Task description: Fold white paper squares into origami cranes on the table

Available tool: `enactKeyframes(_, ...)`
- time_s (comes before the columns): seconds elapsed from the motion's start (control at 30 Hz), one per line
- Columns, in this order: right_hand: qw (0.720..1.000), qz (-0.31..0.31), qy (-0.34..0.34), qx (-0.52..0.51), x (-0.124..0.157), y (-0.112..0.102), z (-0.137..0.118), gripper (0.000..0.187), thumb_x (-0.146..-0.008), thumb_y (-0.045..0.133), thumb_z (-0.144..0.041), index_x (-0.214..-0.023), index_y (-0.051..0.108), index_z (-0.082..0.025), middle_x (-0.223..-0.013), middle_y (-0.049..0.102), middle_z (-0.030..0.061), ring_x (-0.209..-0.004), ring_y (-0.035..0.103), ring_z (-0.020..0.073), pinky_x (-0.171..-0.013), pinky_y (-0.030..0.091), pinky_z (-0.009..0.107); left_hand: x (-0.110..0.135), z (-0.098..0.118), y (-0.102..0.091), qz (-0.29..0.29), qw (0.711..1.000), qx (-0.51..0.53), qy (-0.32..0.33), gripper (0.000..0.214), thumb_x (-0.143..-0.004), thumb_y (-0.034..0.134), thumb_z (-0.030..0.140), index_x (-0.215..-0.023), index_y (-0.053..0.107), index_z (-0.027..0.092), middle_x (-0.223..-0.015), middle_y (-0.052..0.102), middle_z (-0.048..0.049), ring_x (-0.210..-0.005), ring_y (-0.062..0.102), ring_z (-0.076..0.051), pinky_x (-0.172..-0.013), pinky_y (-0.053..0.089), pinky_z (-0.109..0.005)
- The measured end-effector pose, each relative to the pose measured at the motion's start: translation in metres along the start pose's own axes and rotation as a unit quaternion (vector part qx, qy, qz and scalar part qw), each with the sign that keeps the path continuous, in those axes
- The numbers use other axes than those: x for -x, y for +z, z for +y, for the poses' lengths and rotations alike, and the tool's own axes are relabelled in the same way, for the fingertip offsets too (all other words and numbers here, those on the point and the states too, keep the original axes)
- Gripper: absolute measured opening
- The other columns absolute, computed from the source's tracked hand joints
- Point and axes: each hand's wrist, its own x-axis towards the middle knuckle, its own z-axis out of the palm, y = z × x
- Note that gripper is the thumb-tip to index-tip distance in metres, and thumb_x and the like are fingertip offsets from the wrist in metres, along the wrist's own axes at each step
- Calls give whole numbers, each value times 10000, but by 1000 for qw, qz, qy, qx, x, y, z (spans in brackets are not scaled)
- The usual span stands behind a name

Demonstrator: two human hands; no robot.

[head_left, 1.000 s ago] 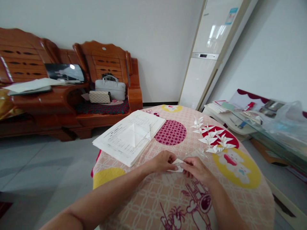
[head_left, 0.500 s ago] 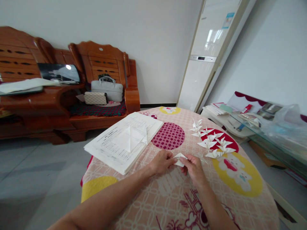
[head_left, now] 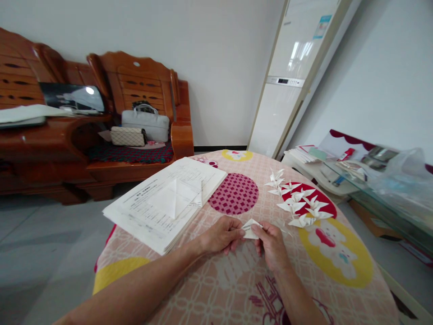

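Note:
A small folded white paper piece (head_left: 251, 228) is pinched between both my hands, just above the patterned tablecloth (head_left: 243, 289). My left hand (head_left: 219, 235) grips its left side with thumb and fingertips. My right hand (head_left: 270, 243) holds its right side, fingers curled. Several finished white paper cranes (head_left: 297, 203) lie in a row to the right, beyond my right hand. A stack of printed sheets (head_left: 162, 205) with a creased white square on top lies to the left.
The round table's edge drops off at left toward a grey floor. Wooden armchairs (head_left: 135, 104) with a white bag and a quilted purse stand behind. A tall white air conditioner (head_left: 287, 90) is in the corner. A cluttered low glass table (head_left: 365, 176) stands at right.
Both hands lifted the paper piece off the cloth and kept working its folds. The view shifted slightly to the right, so the sheets and chairs slid left.

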Motion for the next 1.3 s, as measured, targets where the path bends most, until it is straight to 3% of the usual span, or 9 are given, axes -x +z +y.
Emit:
enactKeyframes(0.1,1000,-6,-1,-4,0,0,-3,321,-770,647,-449,-665,575,-155,-428,462,-69,-313,362,47,-304,247,158,-2,-2,-1,1,1000,16,-18,382,-836,553,510,-740,531,141,-461,506,59,-315,409,-46,-310,253,-140)
enactKeyframes(0.3,1000,-26,-1,-4,2,-3,-2,324,-792,632,-452,-711,620,-139,-450,504,-53,-318,361,41,-304,251,151,-2,-2,-6,-62,996,51,-28,362,-839,574,499,-766,511,150,-532,581,34,-360,505,-70,-320,358,-143)
enactKeyframes(0.47,999,-33,-6,-10,2,-4,-1,309,-794,643,-441,-716,611,-144,-459,520,-51,-320,360,40,-302,258,148,-1,-2,-7,-65,997,37,-37,382,-842,573,523,-798,529,146,-501,568,40,-331,477,-71,-298,322,-145)
enactKeyframes(0.63,999,-36,-4,-5,4,-6,-3,308,-791,645,-431,-674,578,-154,-445,485,-63,-322,363,39,-306,259,145,-4,-9,-7,-80,990,103,-50,611,-847,449,668,-791,630,87,-552,631,-49,-387,551,-107,-383,429,-195)
enactKeyframes(0.7,999,-42,3,0,5,-6,-3,302,-788,645,-435,-697,593,-152,-450,491,-61,-325,366,41,-307,262,145,-5,-10,-7,-71,989,120,-41,655,-838,427,697,-744,636,83,-581,644,-70,-426,577,-116,-408,445,-202)
enactKeyframes(0.87,998,-57,23,1,5,-4,-2,304,-770,663,-446,-741,613,-148,-437,482,-66,-318,369,48,-305,270,152,-3,-5,-3,-42,996,66,-32,473,-725,687,573,-683,579,114,-524,593,2,-375,494,-65,-344,327,-144)
enactKeyframes(1.0,998,-51,-1,-41,4,-1,-3,324,-762,672,-461,-739,623,-141,-478,560,-24,-364,463,83,-343,337,180,-4,-5,2,11,998,66,-23,485,-738,657,597,-668,547,130,-513,575,14,-383,496,-76,-356,348,-161)
enactKeyframes(1.17,998,-60,-29,-17,5,-2,-2,304,-799,643,-444,-744,636,-145,-508,590,-9,-405,490,102,-387,373,206,-9,-10,1,-12,995,98,16,551,-788,574,639,-746,632,93,-639,640,-45,-533,576,-110,-512,454,-206)
enactKeyframes(1.3,995,-78,-38,56,8,-2,-2,391,-866,535,-507,-687,609,-168,-463,543,-23,-378,458,101,-377,342,212,-10,-11,0,62,991,116,-4,575,-828,500,654,-688,599,106,-571,603,-33,-478,541,-97,-447,399,-188)
